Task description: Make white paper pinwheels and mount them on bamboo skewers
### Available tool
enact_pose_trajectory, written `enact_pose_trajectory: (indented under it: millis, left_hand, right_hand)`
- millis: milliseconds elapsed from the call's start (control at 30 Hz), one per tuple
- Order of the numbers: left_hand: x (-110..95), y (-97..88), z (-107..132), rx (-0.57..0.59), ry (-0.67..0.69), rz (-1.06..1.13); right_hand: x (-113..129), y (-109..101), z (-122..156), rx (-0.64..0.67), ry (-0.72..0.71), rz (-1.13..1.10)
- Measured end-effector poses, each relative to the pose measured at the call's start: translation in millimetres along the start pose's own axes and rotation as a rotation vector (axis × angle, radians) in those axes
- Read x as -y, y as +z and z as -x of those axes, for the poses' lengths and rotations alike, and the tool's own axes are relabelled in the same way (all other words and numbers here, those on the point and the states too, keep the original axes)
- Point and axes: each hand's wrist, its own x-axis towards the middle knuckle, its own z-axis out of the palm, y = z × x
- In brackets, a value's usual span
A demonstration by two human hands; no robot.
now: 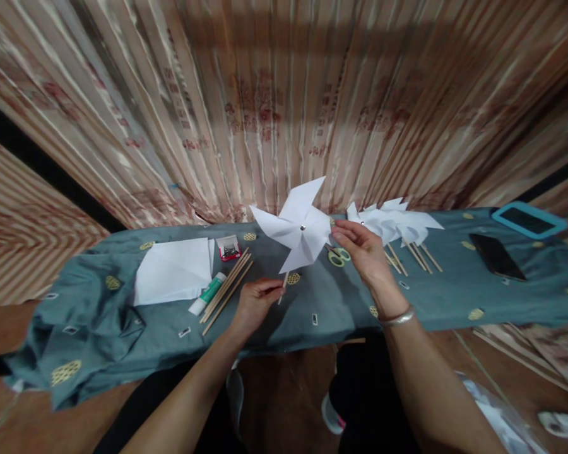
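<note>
A white paper pinwheel (pixel 299 226) on a thin wooden stick stands upright over the teal cloth (pixel 123 328). My left hand (pixel 255 302) is closed round the lower end of the stick. My right hand (pixel 365 249) reaches to the pinwheel's right blade, fingers pinched at its edge. A small metal pin shows at the pinwheel's centre.
Finished white pinwheels (pixel 397 224) on sticks lie at the back right. Green-handled scissors (pixel 339 255) sit under my right hand. Left of my hands lie loose wooden sticks (pixel 224 290), a glue stick (pixel 208 294), a red pin box (pixel 228 248) and white paper sheets (pixel 175 271). A phone (pixel 497 256) and a blue-cased tablet (pixel 527 219) lie far right.
</note>
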Motion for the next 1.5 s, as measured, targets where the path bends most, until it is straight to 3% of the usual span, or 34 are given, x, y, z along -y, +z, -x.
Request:
enact_pose_trajectory:
  millis: [333, 700, 1033, 1300, 1500]
  left_hand:
    - [4, -1.2, -6, -0.024, -0.013, -0.011]
    - [3, 0.6, -11, -0.091, -0.019, 0.03]
    - [-1, 3.9, -12, -0.097, -0.009, 0.066]
    - [1, 3.6, -11, -0.071, 0.012, 0.076]
    - [0, 4.2, -10, -0.06, 0.02, 0.076]
  right_hand:
    - [2, 5, 6, 0.009, 0.121, -0.044]
    - [10, 24, 20, 0.133, 0.198, -0.076]
    - [20, 47, 37, 0.324, 0.282, -0.119]
    - [14, 55, 39, 0.29, 0.237, 0.047]
    - [14, 59, 41, 0.377, 0.203, 0.138]
